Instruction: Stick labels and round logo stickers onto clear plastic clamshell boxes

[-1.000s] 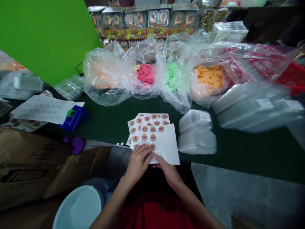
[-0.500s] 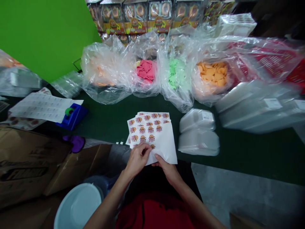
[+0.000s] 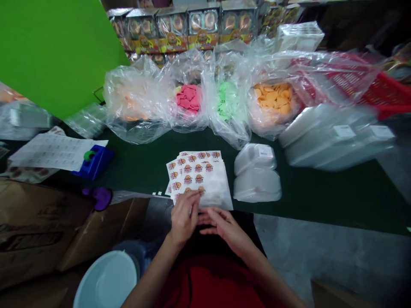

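Observation:
My left hand (image 3: 185, 216) is pinched at the sticker sheets, with a small burger sticker (image 3: 201, 190) at its fingertips. Several white sheets printed with burger stickers (image 3: 212, 184) lie fanned in a stack at the table's front edge. The upper sheet is bare on its lower right part, where stickers have come off. Just below the stack's near edge is my right hand (image 3: 223, 224), its fingers stretched out and apart, holding nothing. Right of the sheets stand two stacks of clear plastic boxes (image 3: 257, 184).
Plastic bags hold orange (image 3: 274, 98), green (image 3: 227, 100) and pink pieces (image 3: 189, 98) along the back. A blue tape dispenser (image 3: 96, 161) and a printed label sheet (image 3: 51, 149) lie left. More clear boxes (image 3: 324, 141) and a red basket (image 3: 391, 96) are right. Below left stands a pale tub (image 3: 105, 278).
My right hand has let go of the sheet's lower edge and drawn toward my body, fingers spreading. My left hand stays pinched at the sticker. The view has shifted slightly.

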The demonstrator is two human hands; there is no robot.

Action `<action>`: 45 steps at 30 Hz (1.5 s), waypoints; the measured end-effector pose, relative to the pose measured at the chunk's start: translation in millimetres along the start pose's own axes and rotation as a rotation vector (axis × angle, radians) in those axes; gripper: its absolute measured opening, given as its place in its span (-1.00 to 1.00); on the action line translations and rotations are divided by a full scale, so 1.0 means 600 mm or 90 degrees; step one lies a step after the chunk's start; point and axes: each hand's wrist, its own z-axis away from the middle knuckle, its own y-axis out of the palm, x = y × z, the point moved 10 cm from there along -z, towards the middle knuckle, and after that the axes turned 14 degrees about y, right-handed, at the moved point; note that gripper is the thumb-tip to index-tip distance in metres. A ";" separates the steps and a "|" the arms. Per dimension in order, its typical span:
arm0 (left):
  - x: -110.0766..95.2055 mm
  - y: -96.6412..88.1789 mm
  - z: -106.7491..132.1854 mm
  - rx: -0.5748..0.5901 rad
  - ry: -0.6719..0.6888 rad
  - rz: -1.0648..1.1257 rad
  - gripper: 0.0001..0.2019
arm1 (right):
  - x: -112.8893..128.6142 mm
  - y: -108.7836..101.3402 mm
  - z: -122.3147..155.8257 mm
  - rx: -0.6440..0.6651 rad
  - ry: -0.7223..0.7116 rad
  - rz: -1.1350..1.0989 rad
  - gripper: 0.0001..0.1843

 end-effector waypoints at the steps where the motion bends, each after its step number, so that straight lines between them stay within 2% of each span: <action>1: -0.028 0.006 0.003 0.036 0.057 0.005 -0.76 | 0.019 -0.009 0.009 -0.028 -0.049 -0.034 -0.51; 3: -0.066 0.012 0.008 0.084 0.111 0.018 -0.71 | 0.047 -0.022 0.022 -0.072 -0.117 -0.057 -0.60; 5: -0.079 0.008 0.004 0.096 0.091 0.035 -0.71 | 0.062 -0.030 0.031 -0.098 -0.149 -0.032 -0.65; 9: -0.058 -0.004 -0.028 0.086 -0.066 0.087 -0.66 | 0.082 -0.026 0.054 -0.106 -0.197 0.045 -0.67; 10: -0.055 -0.001 -0.037 0.096 -0.087 0.102 -0.70 | 0.087 -0.021 0.061 -0.099 -0.211 0.071 -0.68; 13: -0.059 0.015 -0.063 0.142 -0.096 0.147 -0.93 | 0.100 -0.005 0.086 -0.079 -0.248 0.142 -0.69; 15: -0.060 0.018 -0.078 0.132 -0.103 0.164 -0.90 | 0.108 -0.010 0.107 -0.109 -0.262 0.158 -0.67; 17: -0.055 0.007 -0.093 0.065 -0.134 0.173 -0.91 | 0.124 -0.027 0.141 -0.190 -0.297 0.174 -0.60; 20: -0.040 -0.011 -0.110 -0.048 -0.209 0.202 -0.91 | 0.175 -0.067 0.227 -0.402 -0.433 0.219 -0.56; 22: -0.032 -0.010 -0.119 -0.089 -0.248 0.234 -0.88 | 0.214 -0.091 0.283 -0.537 -0.539 0.243 -0.52; 24: -0.027 0.002 -0.129 -0.109 -0.273 0.280 -0.86 | 0.246 -0.115 0.303 -0.602 -0.591 0.248 -0.45; 27: -0.031 0.039 -0.149 -0.085 -0.311 0.360 -0.84 | 0.267 -0.163 0.267 -0.552 -0.554 0.178 -0.46; 30: -0.055 0.080 -0.186 -0.020 -0.318 0.428 -0.81 | 0.261 -0.201 0.236 -0.503 -0.526 0.092 -0.54; 33: -0.081 0.098 -0.237 -0.005 -0.280 0.449 -0.80 | 0.252 -0.216 0.234 -0.508 -0.532 0.085 -0.58; 36: -0.082 0.112 -0.264 -0.020 -0.277 0.457 -0.78 | 0.248 -0.227 0.225 -0.490 -0.511 0.076 -0.54; 39: -0.057 0.130 -0.252 -0.086 -0.319 0.520 -0.75 | 0.254 -0.248 0.198 -0.454 -0.488 0.042 -0.46; 42: -0.029 0.146 -0.217 -0.164 -0.342 0.555 -0.73 | 0.258 -0.271 0.152 -0.408 -0.442 -0.022 -0.37; 45: -0.010 0.160 -0.180 -0.176 -0.369 0.543 -0.72 | 0.258 -0.269 0.105 -0.331 -0.394 -0.064 -0.32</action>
